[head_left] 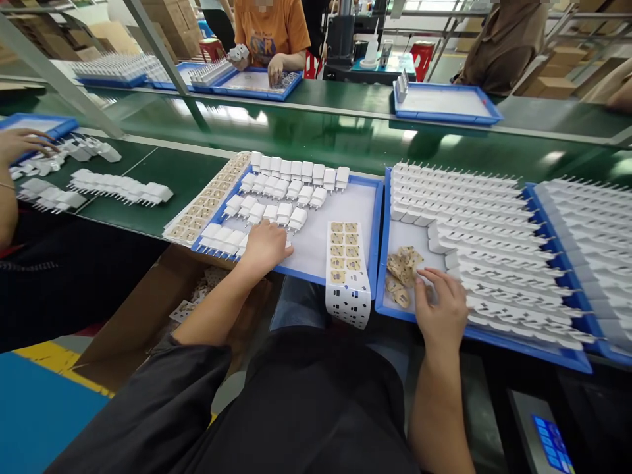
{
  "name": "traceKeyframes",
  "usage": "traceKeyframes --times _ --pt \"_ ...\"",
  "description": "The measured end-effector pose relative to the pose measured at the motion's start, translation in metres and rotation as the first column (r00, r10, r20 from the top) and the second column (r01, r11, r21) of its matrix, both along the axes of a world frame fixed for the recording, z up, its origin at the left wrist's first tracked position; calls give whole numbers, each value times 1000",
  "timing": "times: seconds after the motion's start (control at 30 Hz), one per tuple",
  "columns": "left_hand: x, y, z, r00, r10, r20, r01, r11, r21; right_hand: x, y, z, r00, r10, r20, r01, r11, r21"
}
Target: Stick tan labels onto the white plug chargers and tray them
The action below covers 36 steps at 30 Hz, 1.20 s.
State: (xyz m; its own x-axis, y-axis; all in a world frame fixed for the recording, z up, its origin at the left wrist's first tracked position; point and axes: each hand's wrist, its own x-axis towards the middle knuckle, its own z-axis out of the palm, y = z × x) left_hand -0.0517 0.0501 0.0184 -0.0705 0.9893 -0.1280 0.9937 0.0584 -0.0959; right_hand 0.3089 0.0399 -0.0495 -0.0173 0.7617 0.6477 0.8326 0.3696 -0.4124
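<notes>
My left hand (266, 247) is closed around a white plug charger (289, 243) at the front row of the left blue tray (378, 210); the fingers hide most of it. More white chargers (257, 212) with pins stand in rows beside and behind that hand. A sheet of tan stickers (344, 253) hangs over the tray's front edge, its lower part peeled bare. In the right tray (382, 289), my right hand (442, 303) has its fingers curled beside crumpled tan sticker scraps (403, 266). What lies between its thumb and fingers is unclear.
Packed charger rows (494, 243) fill much of the right tray, with another full tray (592, 230) beyond. Sticker sheets (210, 201) lie left. A neighbour's hand (24, 145) is over loose chargers. Across the green conveyor (316, 135), a person in orange (271, 33) handles parts.
</notes>
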Motion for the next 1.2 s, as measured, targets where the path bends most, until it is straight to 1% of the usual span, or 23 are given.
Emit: traceKeyframes --times 0.07,0.13,0.2,0.23,0.27,0.33,0.37,0.43,0.47,0.53,0.57,0.6,0.63,0.7,0.77,0.9,1.0,1.07,1.13,1.17,1.2 --pt "-1 -1 2 1000 -15 -24 15 1000 11 -11 -4 5 997 80 8 -80 997 20" --pt "-2 -2 2 1000 -12 -21 12 1000 12 -26 -11 11 973 230 13 -230 973 2" --pt "-3 -3 2 1000 2 -14 -1 1000 31 -44 -18 15 917 396 39 -394 918 -48" --pt "-4 -4 1 1000 7 -11 -7 998 57 -52 -22 15 887 457 61 -452 888 -77" --pt "-4 -6 1 1000 9 -4 -9 996 93 -59 -25 16 862 500 82 -492 865 -103" --pt "-1 -11 -1 999 -17 35 11 984 179 -69 -29 15 835 540 110 -525 840 -139" --pt "2 -14 -3 996 -55 73 38 975 220 -72 -30 14 831 546 111 -529 836 -148" --pt "11 -21 -9 964 -194 184 138 951 278 -75 -32 12 835 543 89 -527 836 -154" --pt "17 -25 -13 926 -285 248 207 932 297 -77 -32 12 840 538 71 -523 838 -156" --pt "30 -30 -25 810 -460 363 354 878 324 -79 -33 11 858 513 32 -502 849 -163" --pt "36 -33 -31 752 -520 406 409 850 332 -81 -33 11 873 487 23 -477 863 -168" --pt "42 -35 -37 707 -556 437 443 830 339 -82 -33 10 891 453 26 -442 880 -176" --pt "46 -36 -43 678 -574 459 462 819 341 -84 -34 10 907 418 42 -404 896 -186" --pt "51 -38 -51 658 -578 482 469 816 338 -86 -34 9 924 373 90 -349 914 -207" --pt "53 -38 -55 656 -574 490 469 819 332 -87 -34 8 922 372 111 -342 913 -224" --pt "52 -38 -55 659 -561 502 474 827 302 -90 -33 9 917 394 64 -367 895 -253" --pt "53 -38 -53 700 -523 486 465 851 246 -93 -32 11 916 401 27 -380 885 -269" --pt "55 -37 -52 739 -490 463 447 870 206 -91 -32 15 892 450 -47 -444 852 -276" --pt "56 -34 -52 767 -464 443 432 884 178 -84 -31 19 838 509 -196 -545 794 -269" --pt "57 -31 -52 779 -453 433 424 890 169 -78 -31 21 811 511 -285 -578 777 -249" --pt "57 -28 -52 793 -442 420 413 896 164 -71 -30 22 792 488 -366 -584 780 -223"
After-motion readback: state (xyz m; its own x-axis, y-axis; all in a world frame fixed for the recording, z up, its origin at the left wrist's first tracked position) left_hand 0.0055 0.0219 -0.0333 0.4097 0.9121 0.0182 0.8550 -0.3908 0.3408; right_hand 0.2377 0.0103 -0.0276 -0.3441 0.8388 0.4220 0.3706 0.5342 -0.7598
